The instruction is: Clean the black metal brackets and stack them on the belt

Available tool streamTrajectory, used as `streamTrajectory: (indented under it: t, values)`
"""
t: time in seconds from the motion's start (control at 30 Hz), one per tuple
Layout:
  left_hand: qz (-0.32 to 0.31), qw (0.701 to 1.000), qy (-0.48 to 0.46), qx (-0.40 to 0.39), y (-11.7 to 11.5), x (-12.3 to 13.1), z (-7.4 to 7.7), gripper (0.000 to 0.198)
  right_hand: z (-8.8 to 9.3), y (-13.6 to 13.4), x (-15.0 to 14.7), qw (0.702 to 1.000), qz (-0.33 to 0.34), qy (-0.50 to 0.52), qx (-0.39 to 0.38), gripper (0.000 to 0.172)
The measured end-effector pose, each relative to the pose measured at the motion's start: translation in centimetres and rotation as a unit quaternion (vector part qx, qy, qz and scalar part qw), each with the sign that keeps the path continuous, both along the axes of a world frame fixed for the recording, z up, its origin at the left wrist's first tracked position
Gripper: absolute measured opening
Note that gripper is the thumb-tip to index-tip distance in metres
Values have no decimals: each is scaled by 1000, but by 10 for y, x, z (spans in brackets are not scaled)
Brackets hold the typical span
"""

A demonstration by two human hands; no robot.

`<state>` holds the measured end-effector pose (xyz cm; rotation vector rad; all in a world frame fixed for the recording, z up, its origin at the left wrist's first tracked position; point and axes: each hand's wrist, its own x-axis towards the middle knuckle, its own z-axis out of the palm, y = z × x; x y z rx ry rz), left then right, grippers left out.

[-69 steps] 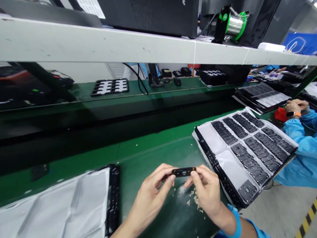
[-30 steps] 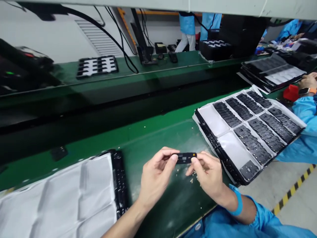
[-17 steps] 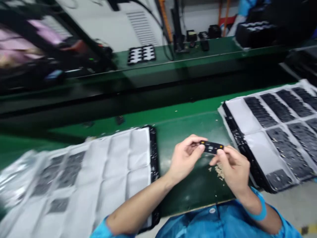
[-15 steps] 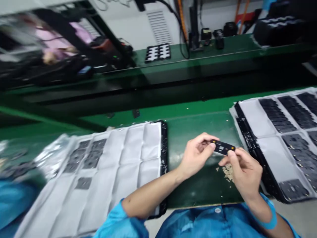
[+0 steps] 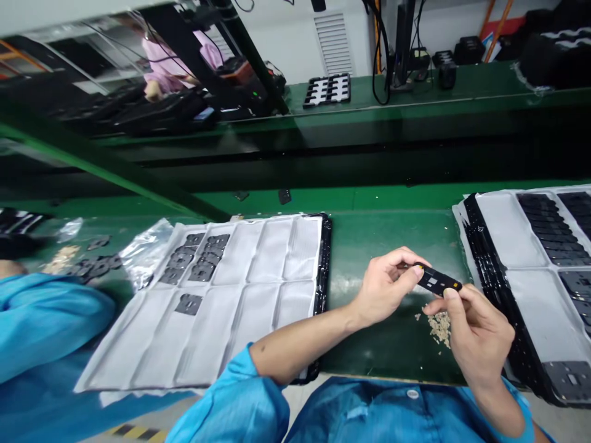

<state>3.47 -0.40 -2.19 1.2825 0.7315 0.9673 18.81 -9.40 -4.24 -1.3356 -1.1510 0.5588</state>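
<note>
A small flat black part (image 5: 436, 283) is held in the air above the green bench (image 5: 383, 227), tilted so that its right end sits lower. It carries a yellow spot at that end and pale marks at its middle (too small to read as writing). The left hand (image 5: 388, 286) pinches its left end between thumb and curled fingers. The right hand (image 5: 475, 335) pinches its right end between thumb and forefinger, the other fingers folded in.

Just below the hands a little heap of pale crumbs (image 5: 438, 326) lies on the bench. To the left sits a black-rimmed tray (image 5: 325, 258) under a white pocketed sheet, with a few dark parts (image 5: 203, 261) in its far-left pockets. To the right a second tray (image 5: 503, 227) of the same sort holds rows of black pieces (image 5: 540, 221).

At the far left are a co-worker's blue sleeve (image 5: 41, 320) and a crumpled clear bag (image 5: 148, 249). On the ledge beyond the dark belt rests a small black tray with white cells (image 5: 327, 90).
</note>
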Motion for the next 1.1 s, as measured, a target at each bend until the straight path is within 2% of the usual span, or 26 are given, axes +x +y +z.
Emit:
streamTrajectory:
  t: [0.2, 0.4, 0.6, 0.87, 1.1]
  values:
    - [0, 999, 1, -40, 1, -2, 1, 29, 0, -1, 2, 999, 27, -32, -1, 14]
    - [37, 995, 11, -88, -4, -2, -1, 26, -1, 1, 4, 997, 62, -18, -30, 14]
    - [46, 995, 30, -87, -12, -3, -1, 35, 3, 3, 2, 998, 50, 0, -42, 15]
    - [18, 998, 3, -54, -22, -2, 4, 42, -1, 5, 2, 999, -7, -27, -20, 19]
    - [11, 999, 11, -38, -25, -7, 2, 40, 4, 6, 3, 998, 45, 36, -16, 18]
